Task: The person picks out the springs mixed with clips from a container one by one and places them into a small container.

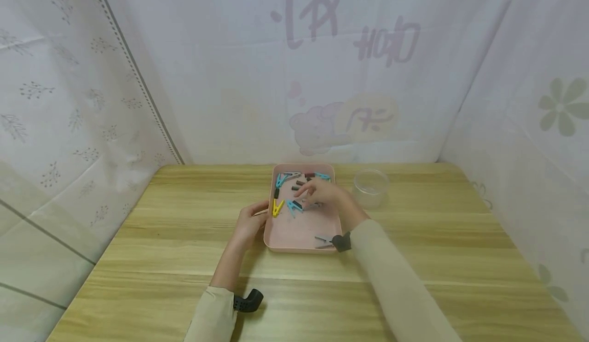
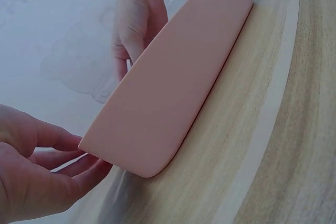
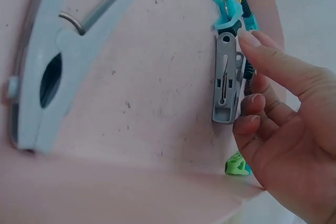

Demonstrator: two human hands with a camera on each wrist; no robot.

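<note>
My left hand (image 1: 250,223) holds the left side of a pink tray (image 1: 299,237); in the left wrist view its thumb and fingers meet the tray's corner. Over the tray, my right hand (image 1: 322,191) has loosely bent fingers with nothing seen between them. In the right wrist view, a grey clip (image 3: 224,90) lies close by its fingertips, with a blue clip (image 3: 224,4) above. A yellow clip (image 1: 277,208), another blue clip (image 1: 292,207) and dark springs (image 1: 296,188) lie in the tray. Part of its contents is hidden under the right hand.
A clear round container (image 1: 370,184) stands right of the tray on the wooden table (image 1: 184,229). One pale grey clip (image 1: 324,241) lies at the tray's near right corner, below the right wrist. Patterned cloth (image 1: 230,76) hangs behind the table and at both sides.
</note>
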